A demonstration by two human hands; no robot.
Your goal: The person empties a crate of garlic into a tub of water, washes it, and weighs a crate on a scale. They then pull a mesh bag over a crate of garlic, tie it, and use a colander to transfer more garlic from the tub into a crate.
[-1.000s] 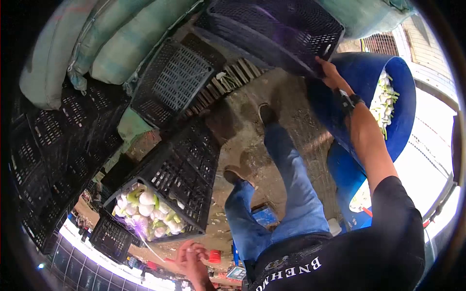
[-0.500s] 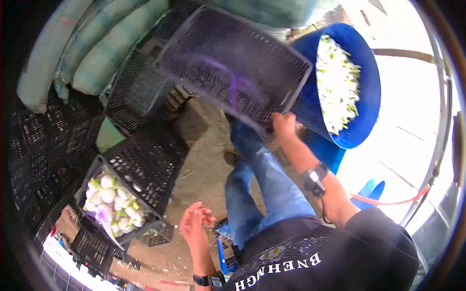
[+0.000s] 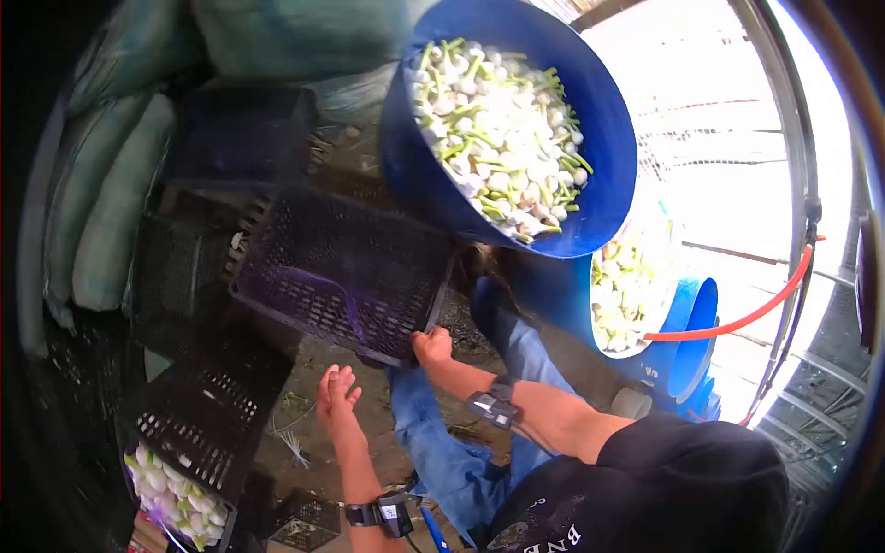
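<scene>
My right hand (image 3: pixel 433 348) grips the near right corner of a black plastic crate (image 3: pixel 323 318). No contents show inside that crate, which is held low in front of my legs. Just left of it, my left hand (image 3: pixel 339 396) is raised with fingers loosely bent and apart, holding nothing. Beyond the crate stands a large blue drum (image 3: pixel 613 138), filled with white garlic bulbs (image 3: pixel 502 138) with short green stems. A second blue drum (image 3: pixel 553 290) beside it also holds garlic. At the lower left, another crate contains garlic bulbs (image 3: pixel 175 493).
Black crates (image 3: pixel 198 405) are stacked along the left. Stuffed green mesh sacks (image 3: pixel 120 203) lie behind them. A red hose (image 3: pixel 737 323) crosses at the right near several blue drums. Scraps of stem (image 3: pixel 293 447) litter the floor. A small black basket (image 3: pixel 304 525) sits near my left forearm.
The black crate has moved down and left in my right hand, away from the drums. My view has swung right, showing more drums. My left hand stays free.
</scene>
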